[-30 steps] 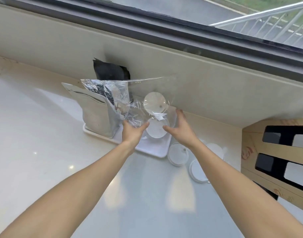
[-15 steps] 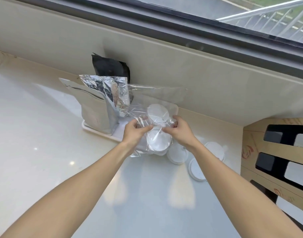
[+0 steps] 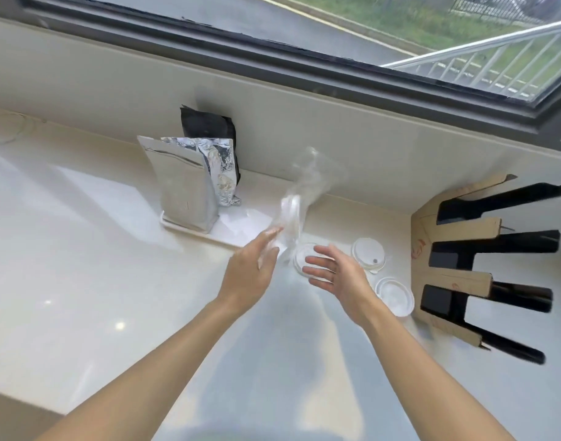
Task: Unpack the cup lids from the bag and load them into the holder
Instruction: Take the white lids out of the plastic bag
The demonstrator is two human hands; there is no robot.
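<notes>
A clear plastic bag [image 3: 299, 198] stands up blurred in the air over the counter, its lower end pinched in the fingers of my left hand [image 3: 252, 265]. My right hand [image 3: 333, 273] hovers beside it with fingers spread, holding nothing. Three white cup lids lie on the counter: one lid [image 3: 299, 254] partly under my right fingertips, a second lid [image 3: 368, 253] further right, and a third lid [image 3: 395, 296] nearest the holder. The cardboard holder [image 3: 457, 227] with black slots stands at the right. I cannot tell whether lids remain inside the bag.
A white tray [image 3: 237, 238] against the wall carries a silver foil pouch [image 3: 183, 192], a crumpled foil bag [image 3: 223, 173] and a black pouch [image 3: 209, 125]. The window sill wall runs along the back. The white counter [image 3: 97, 281] stretches left and toward me.
The bag has swung upright and blurred, and a lid now lies on the counter by my right hand. My right hand has let go of the bag and opened.
</notes>
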